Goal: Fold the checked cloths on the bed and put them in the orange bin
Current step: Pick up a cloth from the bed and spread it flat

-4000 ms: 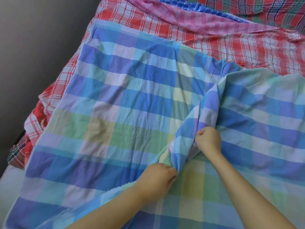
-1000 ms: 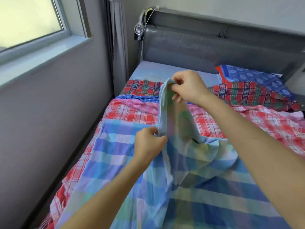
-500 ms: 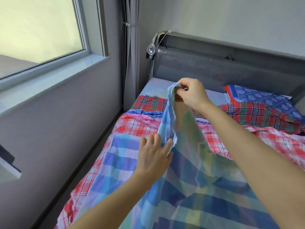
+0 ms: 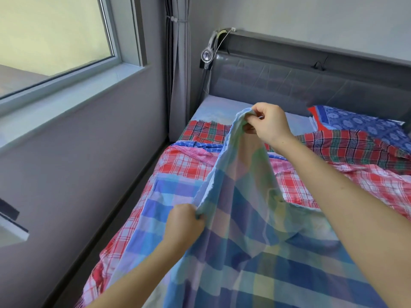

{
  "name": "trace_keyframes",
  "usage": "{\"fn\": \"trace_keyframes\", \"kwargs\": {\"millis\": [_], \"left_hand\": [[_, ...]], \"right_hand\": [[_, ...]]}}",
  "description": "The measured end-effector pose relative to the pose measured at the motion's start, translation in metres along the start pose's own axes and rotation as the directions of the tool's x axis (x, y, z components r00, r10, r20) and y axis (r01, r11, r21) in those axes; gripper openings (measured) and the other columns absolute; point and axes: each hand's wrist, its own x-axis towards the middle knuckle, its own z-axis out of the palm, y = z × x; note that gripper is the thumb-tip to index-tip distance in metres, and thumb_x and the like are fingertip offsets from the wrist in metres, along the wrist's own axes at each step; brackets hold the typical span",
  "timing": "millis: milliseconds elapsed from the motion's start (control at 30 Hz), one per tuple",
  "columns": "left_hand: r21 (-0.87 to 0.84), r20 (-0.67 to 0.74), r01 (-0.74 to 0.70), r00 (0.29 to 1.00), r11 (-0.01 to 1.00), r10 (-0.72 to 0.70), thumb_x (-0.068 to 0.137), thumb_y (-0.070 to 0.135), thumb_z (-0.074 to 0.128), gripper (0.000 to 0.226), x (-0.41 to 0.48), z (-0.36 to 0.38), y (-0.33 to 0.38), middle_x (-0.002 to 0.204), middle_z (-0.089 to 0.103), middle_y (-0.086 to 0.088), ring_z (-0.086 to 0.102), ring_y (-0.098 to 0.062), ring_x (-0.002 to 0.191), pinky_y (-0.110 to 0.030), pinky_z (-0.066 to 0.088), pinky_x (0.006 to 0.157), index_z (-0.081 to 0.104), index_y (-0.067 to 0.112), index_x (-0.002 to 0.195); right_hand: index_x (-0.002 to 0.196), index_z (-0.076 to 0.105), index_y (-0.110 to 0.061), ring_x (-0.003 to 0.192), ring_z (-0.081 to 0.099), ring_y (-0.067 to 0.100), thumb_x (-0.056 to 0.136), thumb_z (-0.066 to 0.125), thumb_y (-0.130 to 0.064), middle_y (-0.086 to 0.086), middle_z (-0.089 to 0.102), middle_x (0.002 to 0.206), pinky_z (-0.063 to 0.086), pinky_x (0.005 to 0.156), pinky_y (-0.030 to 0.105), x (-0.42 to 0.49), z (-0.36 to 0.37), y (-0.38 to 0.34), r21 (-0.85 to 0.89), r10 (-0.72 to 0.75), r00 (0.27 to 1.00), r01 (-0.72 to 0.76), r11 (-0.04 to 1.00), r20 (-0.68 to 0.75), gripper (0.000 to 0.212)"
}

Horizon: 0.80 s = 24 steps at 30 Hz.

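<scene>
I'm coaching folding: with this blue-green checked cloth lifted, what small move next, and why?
Probably slide the left hand along the edge it grips, away from the right hand, which pinches the raised end of the blue-and-green checked cloth. That edge hangs slack and the rest lies rumpled on the blue-sheeted bed, so no straight fold line exists.

Blue checked cloth (image 4: 244, 263) (near end off-frame)
</scene>
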Motion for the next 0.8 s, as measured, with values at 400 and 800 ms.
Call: {"fn": "trace_keyframes", "kwargs": {"millis": [400,800], "left_hand": [[-0.382,-0.199,0.238,0.923,0.893,-0.331,0.067,0.005,0.073,0.02,0.024,-0.062,-0.113,0.051,0.046,-0.001,0.036,-0.016,0.049,-0.025,0.029,0.046,0.055,-0.002,0.06],[-0.346,0.188,0.519,0.855,0.782,-0.484,0.054,0.016,0.057,0.01,0.148,0.019,-0.203,0.054,0.045,-0.001,0.042,-0.02,0.051,-0.024,0.031,0.049,0.05,0.014,0.061]], "right_hand": [[0.077,0.059,-0.003,0.075,0.049,0.022,0.085,0.045,0.001,0.015,0.059,0.079,0.032,0.061,0.029,0.072,0.108,0.001,-0.204,-0.108,0.993,0.098,0.974,-0.037,0.017],[0.089,0.057,0.0,0.077,0.048,0.033,0.081,0.04,0.006,0.018,0.058,0.088,0.023,0.058,0.03,0.112,0.291,0.044,-0.337,0.005,0.995,0.03,0.941,0.103,0.02]]}}
